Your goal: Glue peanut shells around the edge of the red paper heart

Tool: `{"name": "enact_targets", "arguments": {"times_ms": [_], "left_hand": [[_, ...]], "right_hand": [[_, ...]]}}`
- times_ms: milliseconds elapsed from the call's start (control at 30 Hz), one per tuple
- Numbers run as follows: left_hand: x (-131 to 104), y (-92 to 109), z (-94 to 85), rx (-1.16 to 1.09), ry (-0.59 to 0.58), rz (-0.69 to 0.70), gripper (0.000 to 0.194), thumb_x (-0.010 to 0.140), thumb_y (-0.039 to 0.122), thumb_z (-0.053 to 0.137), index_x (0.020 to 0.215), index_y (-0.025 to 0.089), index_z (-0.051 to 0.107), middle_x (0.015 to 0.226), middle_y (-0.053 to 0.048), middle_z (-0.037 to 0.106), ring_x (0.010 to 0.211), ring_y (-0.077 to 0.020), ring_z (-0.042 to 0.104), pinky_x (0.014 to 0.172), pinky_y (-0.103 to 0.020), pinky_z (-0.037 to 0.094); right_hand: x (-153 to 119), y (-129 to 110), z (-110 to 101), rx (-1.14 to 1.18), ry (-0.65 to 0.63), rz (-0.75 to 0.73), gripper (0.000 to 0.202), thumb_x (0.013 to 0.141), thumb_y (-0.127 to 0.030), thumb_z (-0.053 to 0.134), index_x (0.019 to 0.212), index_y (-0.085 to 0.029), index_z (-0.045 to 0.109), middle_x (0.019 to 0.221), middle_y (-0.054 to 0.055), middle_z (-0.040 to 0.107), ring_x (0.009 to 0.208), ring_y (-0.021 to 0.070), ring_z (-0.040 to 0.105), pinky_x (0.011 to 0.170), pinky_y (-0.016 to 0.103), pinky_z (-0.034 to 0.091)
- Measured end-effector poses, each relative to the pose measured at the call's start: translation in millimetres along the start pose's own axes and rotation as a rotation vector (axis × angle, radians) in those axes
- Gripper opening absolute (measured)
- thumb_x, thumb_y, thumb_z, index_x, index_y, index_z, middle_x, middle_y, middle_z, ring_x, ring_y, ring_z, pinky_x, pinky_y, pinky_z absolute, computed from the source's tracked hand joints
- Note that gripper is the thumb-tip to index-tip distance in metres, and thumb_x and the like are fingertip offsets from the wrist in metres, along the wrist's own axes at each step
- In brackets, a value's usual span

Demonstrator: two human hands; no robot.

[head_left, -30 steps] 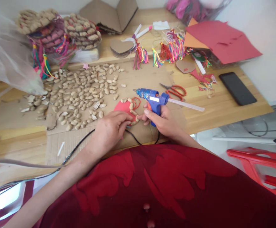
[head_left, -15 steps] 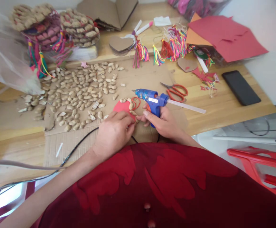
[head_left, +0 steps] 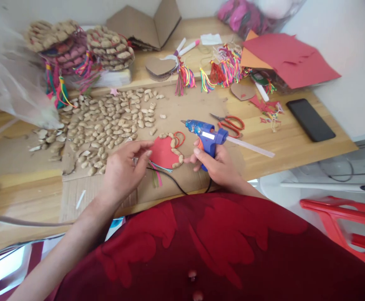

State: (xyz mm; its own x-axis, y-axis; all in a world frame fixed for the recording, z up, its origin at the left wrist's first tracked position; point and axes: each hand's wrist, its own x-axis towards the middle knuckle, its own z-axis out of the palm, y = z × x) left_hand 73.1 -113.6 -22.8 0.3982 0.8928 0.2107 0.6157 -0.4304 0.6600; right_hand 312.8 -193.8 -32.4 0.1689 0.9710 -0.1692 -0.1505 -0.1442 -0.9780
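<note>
My right hand (head_left: 217,165) is wrapped round the handle of a blue glue gun (head_left: 206,136), its nozzle pointing left and a clear glue stick (head_left: 250,147) out of its back. A finger of that hand reaches to the edge of a red heart-shaped piece (head_left: 163,154). Peanuts (head_left: 176,151) line the heart's top and right edge, and a red cord loop (head_left: 179,139) sticks out behind it. Coloured threads (head_left: 157,172) show below it. At its left side is my left hand (head_left: 127,163), fingers apart, with no object visible in it.
Loose peanuts (head_left: 104,121) cover the cardboard (head_left: 182,100) on the left. Orange-handled scissors (head_left: 231,124) lie behind the glue gun. A phone (head_left: 310,120) is at the right. Tassels (head_left: 229,62) and red sheets (head_left: 291,58) lie at the back. A black cable (head_left: 170,177) crosses the front.
My left hand has moved left, away from the heart's lower right edge, and its fingers have opened. More of the heart and the threads now show. My right hand still holds the glue gun.
</note>
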Motion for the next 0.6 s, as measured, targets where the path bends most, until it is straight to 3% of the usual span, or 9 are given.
{"name": "enact_targets", "arguments": {"times_ms": [167,333,600], "left_hand": [[-3,-3,-2.3,0.011,-0.053,-0.026,0.034,0.097,0.035,0.057,0.121,0.019,0.074,0.118,-0.008,0.079,0.106,-0.0237,0.075,0.101,-0.040,0.059],[-3,5,-0.5,0.008,-0.068,-0.001,0.035,0.099,0.035,0.057,0.125,0.019,0.074,0.119,-0.008,0.080,0.109,-0.0236,0.074,0.105,-0.041,0.058],[-7,5,0.7,-0.033,-0.096,0.089,0.028,0.099,0.034,0.059,0.116,0.021,0.077,0.122,-0.010,0.079,0.118,-0.0260,0.072,0.109,-0.047,0.056]], "right_hand": [[-12,-4,2,-0.128,0.022,0.065,0.026,0.093,-0.042,0.071,0.108,-0.023,0.060,0.080,0.000,0.071,0.082,0.0216,0.078,0.055,0.027,0.060],[-12,-8,2,-0.103,-0.003,0.091,0.026,0.094,-0.043,0.070,0.107,-0.024,0.060,0.085,0.002,0.076,0.087,0.0224,0.079,0.063,0.031,0.064],[-3,-11,-1,-0.094,0.081,0.046,0.031,0.090,-0.048,0.075,0.106,-0.024,0.061,0.088,0.003,0.077,0.091,0.0241,0.079,0.074,0.037,0.066]]}}
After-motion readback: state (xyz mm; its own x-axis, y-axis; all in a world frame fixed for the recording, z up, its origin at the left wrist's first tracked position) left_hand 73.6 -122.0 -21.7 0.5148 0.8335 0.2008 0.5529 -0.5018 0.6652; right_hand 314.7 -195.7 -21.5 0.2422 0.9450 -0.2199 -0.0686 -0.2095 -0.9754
